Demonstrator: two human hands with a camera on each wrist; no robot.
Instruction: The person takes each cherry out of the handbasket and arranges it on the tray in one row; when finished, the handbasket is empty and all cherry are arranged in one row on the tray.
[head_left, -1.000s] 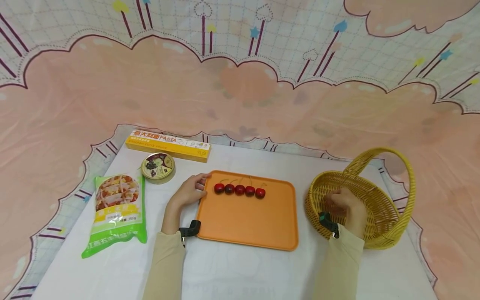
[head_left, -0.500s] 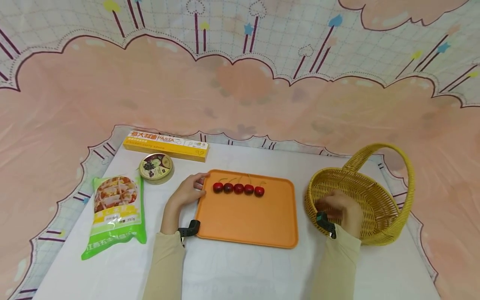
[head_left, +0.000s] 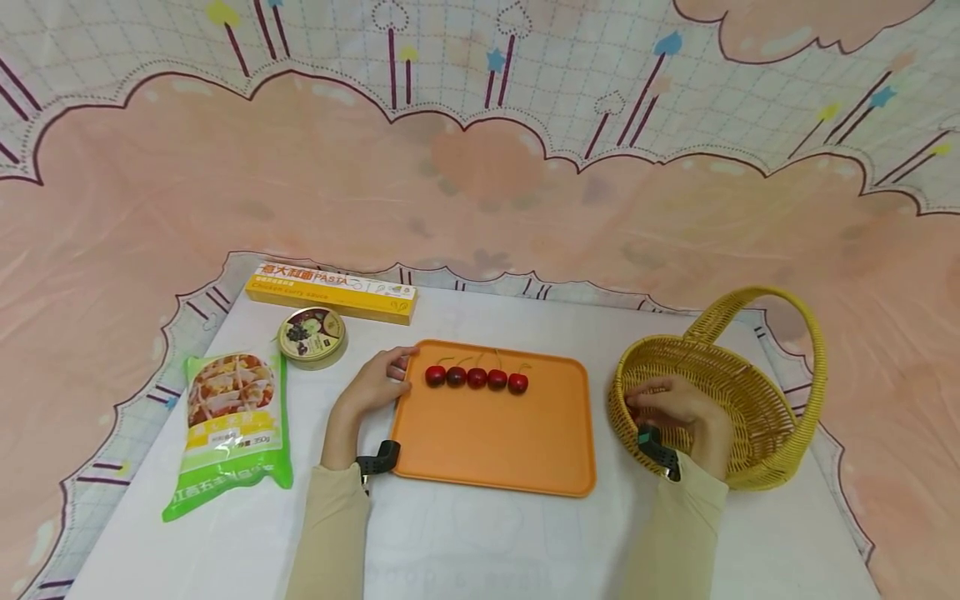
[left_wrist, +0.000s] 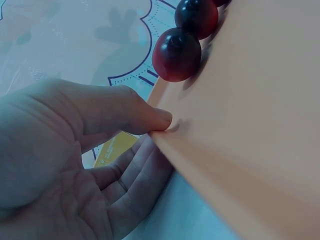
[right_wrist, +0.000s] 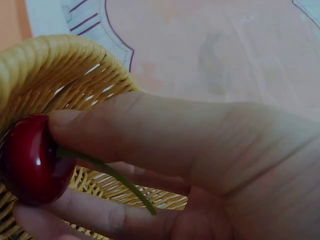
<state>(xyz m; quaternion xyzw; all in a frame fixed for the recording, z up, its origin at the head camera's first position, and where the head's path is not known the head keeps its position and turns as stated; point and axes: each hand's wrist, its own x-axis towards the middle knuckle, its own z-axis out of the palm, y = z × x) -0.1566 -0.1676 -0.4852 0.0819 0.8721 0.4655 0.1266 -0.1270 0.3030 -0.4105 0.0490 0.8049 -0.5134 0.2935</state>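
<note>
Your right hand [head_left: 678, 408] is pinching a cherry [right_wrist: 30, 157] just over the basket [head_left: 757, 417] rim. Your left hand [head_left: 375, 385] grips the tray [head_left: 495, 442] by its left edge, thumb on top; five cherries [head_left: 477, 377] line up there.

A glossy dark-red cherry [right_wrist: 31, 159] with a thin green stem sits pinched in the right hand [head_left: 678, 410] over the yellow wicker basket [head_left: 757, 450], beside 5 cherries [head_left: 477, 377] lined on the orange tray [head_left: 495, 442].
</note>
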